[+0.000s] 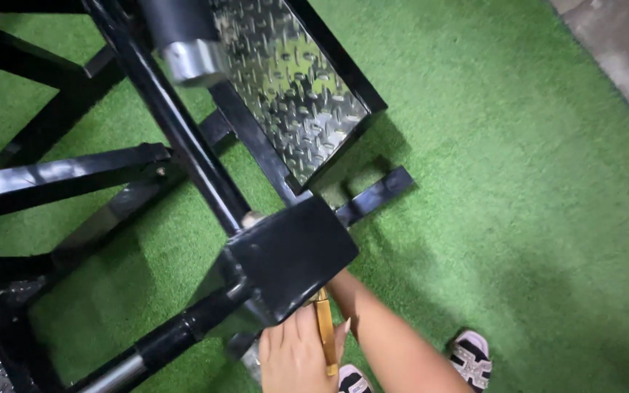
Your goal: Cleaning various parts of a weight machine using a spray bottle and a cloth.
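A slim gold-coloured tool (325,331) lies pinched in the left hand (296,356), its tip tucked under the black metal block (293,255) of a gym machine frame (176,138). The right hand is hidden behind that block, so I cannot tell its grip; the forearm (387,342) reaches under it. Green artificial turf (518,182) lies beneath.

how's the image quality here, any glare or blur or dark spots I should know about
Head view: strong glare on the diamond-plate footplate and the steel collar; the black frame shows soft reflections. Its shadow falls on the green turf, darkening the lower right. The left hand holding the gold tool is slightly soft; the right forearm runs behind the black plate, so that hand is hidden.
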